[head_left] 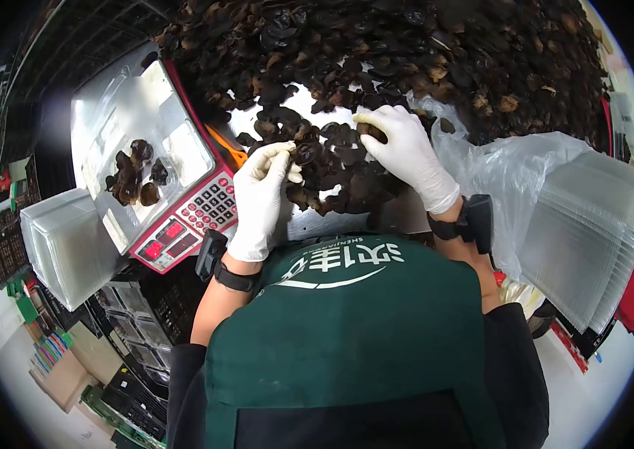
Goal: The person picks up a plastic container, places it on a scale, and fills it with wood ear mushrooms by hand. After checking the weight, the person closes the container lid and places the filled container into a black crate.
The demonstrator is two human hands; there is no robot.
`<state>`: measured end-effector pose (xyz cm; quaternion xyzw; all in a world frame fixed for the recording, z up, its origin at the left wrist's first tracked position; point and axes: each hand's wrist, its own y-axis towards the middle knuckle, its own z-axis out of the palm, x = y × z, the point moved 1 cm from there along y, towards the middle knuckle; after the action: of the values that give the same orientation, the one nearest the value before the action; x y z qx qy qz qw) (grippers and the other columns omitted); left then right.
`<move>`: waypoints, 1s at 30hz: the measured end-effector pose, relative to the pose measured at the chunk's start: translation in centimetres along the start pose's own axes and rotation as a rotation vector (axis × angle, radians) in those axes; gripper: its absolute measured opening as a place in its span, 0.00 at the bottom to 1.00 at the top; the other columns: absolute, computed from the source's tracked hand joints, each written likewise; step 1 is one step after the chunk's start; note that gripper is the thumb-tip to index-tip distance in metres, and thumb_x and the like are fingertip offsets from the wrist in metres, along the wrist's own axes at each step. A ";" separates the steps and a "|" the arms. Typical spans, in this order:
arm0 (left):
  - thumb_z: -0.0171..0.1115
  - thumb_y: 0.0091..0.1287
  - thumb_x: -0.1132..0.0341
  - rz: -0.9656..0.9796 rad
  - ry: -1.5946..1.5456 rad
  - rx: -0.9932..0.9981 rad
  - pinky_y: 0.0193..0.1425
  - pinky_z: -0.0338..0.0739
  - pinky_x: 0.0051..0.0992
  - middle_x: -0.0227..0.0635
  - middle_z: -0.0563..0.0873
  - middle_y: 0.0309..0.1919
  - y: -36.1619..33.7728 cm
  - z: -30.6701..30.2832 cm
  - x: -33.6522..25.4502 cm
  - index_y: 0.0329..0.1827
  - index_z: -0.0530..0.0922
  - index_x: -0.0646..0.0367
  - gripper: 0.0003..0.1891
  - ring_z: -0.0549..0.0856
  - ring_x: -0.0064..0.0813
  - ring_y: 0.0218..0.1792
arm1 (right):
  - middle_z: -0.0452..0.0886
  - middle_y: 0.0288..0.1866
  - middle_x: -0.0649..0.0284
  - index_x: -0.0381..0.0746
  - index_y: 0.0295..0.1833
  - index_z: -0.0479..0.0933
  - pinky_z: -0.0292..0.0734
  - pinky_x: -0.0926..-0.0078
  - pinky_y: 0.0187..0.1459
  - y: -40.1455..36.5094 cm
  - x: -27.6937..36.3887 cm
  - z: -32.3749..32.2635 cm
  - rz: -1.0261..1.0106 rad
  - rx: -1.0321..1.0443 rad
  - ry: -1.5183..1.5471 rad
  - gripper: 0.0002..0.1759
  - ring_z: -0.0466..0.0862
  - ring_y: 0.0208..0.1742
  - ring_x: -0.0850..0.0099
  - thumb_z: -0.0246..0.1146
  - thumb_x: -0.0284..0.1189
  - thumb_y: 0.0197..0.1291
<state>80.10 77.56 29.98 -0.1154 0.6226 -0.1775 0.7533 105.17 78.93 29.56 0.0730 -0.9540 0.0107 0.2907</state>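
Both of my hands wear white gloves and work over a loose group of dark wood ear mushrooms (339, 176) on a shiny metal table. My left hand (263, 179) is pinched at the fingertips on the edge of a wood ear mushroom (306, 153). To its right, my right hand (399, 146) curls its thumb and fingers around another dark wood ear piece (372, 133). On the left, a red and white digital scale (220, 196) carries a clear plastic tray (171, 168) with several wood ear pieces (135, 173) in it. The digits on its red display are too blurred to read.
A big heap of wood ear mushrooms (407, 52) covers the far side. Stacked clear plastic containers (70, 239) stand left of the scale. At right lie stacked clear plastic lids or trays (586, 232), partly in a plastic bag (497, 168). An orange object (226, 147) lies beside the scale.
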 end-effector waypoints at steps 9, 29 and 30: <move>0.66 0.70 0.78 0.006 0.075 0.163 0.43 0.79 0.17 0.29 0.87 0.38 -1.6 0.9 0.3 0.53 0.82 0.64 0.10 0.84 0.14 0.36 | 0.84 0.47 0.62 0.38 0.61 0.81 0.79 0.78 0.42 -1.9 5.9 -0.3 0.002 0.205 0.677 0.21 0.82 0.38 0.77 0.70 0.26 0.62; 0.74 0.61 0.67 0.735 1.231 -0.126 0.42 0.78 0.33 0.35 0.84 0.34 3.9 2.8 -1.1 0.35 0.85 0.57 0.07 0.84 0.38 0.37 | 0.83 0.43 0.62 0.39 0.48 0.85 0.81 0.71 0.45 -5.6 2.0 -1.2 0.023 -0.184 0.222 0.11 0.84 0.45 0.66 0.71 0.25 0.58; 0.74 0.61 0.70 0.683 1.081 -0.098 0.40 0.76 0.27 0.33 0.83 0.32 3.4 2.7 -1.3 0.38 0.85 0.60 0.06 0.82 0.30 0.32 | 0.83 0.45 0.62 0.39 0.49 0.85 0.80 0.72 0.46 -5.8 2.2 -1.3 0.040 -0.193 0.243 0.12 0.84 0.45 0.68 0.71 0.23 0.58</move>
<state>82.99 81.07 30.38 0.1612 0.9237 0.0681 0.3409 104.93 73.02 31.68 0.0241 -0.9096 -0.0666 0.4095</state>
